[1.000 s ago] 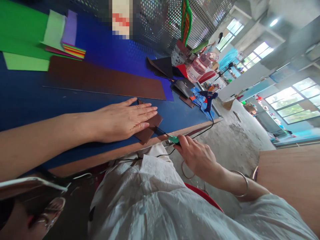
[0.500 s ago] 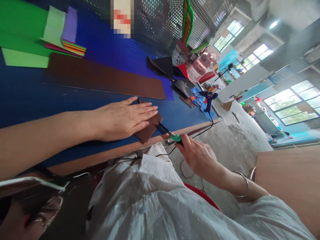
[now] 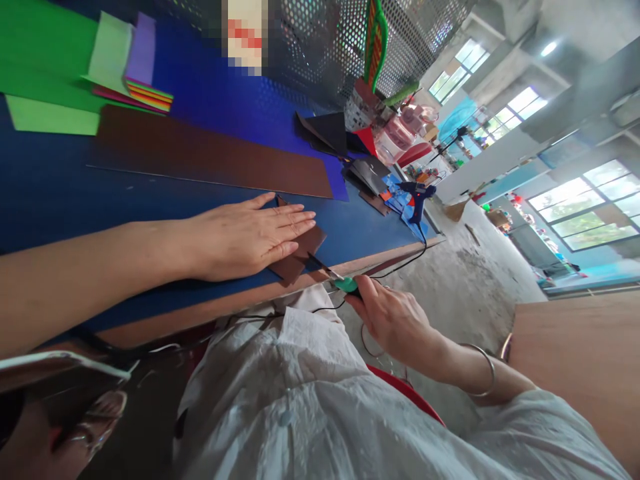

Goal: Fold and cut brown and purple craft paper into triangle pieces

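The blue counter (image 3: 165,207) is your work surface. On it, the long brown sheet (image 3: 215,157) lies beyond your left hand. Your left forearm (image 3: 90,267) runs in from the left, low along the counter; your right forearm (image 3: 460,363) reaches in from the lower right, past the near edge. Your left hand (image 3: 237,240) is palm down. Its fingers (image 3: 295,219) are extended, slightly spread, and rest flat on the small brown piece (image 3: 311,242) without gripping. This piece lies on the counter near the edge, partly covered. Your right hand (image 3: 387,307) is beyond the edge, knuckles up, fingers curled closed around the green-handled utility knife (image 3: 345,284). The blade points left toward your left hand, its tip at the piece's right side; contact cannot be determined.
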`<state>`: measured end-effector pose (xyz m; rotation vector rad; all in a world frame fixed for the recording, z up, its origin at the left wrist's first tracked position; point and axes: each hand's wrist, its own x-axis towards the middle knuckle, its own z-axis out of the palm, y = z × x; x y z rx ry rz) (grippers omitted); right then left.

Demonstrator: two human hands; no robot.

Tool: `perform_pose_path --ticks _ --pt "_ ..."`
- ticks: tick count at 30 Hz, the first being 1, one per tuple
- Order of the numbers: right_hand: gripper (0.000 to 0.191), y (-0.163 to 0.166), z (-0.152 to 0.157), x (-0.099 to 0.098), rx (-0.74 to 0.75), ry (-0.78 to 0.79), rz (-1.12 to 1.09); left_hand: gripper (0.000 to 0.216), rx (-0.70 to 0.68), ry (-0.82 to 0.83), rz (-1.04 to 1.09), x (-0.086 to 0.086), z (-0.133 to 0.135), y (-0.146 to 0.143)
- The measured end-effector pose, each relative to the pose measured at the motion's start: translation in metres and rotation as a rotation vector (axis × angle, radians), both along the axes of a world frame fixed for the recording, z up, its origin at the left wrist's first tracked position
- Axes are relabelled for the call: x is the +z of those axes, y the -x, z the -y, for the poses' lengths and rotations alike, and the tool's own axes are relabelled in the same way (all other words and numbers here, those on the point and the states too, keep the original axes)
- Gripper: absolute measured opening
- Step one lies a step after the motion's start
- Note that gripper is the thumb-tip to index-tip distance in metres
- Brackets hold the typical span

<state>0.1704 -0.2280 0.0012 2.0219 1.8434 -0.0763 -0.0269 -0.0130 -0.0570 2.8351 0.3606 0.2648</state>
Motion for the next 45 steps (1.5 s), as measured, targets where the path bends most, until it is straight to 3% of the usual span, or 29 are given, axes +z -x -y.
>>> perform_pose_path --ticks 8,16,26,37,45 --pt "0.019 0.002 -0.006 0.0 -0.1 0.018 -0.069 0.066 0.007 -0.006 0.013 0.0 0.001 0.0" --pt "0.018 0.003 -0.001 -0.004 -0.018 0.038 -0.11 0.068 0.011 -0.008 -0.003 0.001 0.001 -0.001" --pt "0.014 0.004 0.007 -0.014 -0.021 -0.001 -0.06 0.07 0.031 0.025 -0.086 0.008 0.004 -0.002" --pt "0.015 0.005 -0.008 -0.005 -0.114 -0.023 -0.107 0.064 0.028 0.001 0.036 0.002 0.005 -0.001" --pt "0.015 0.01 -0.002 -0.002 -0.052 0.048 -0.1 0.065 0.053 -0.019 -0.019 0.005 0.008 -0.001"
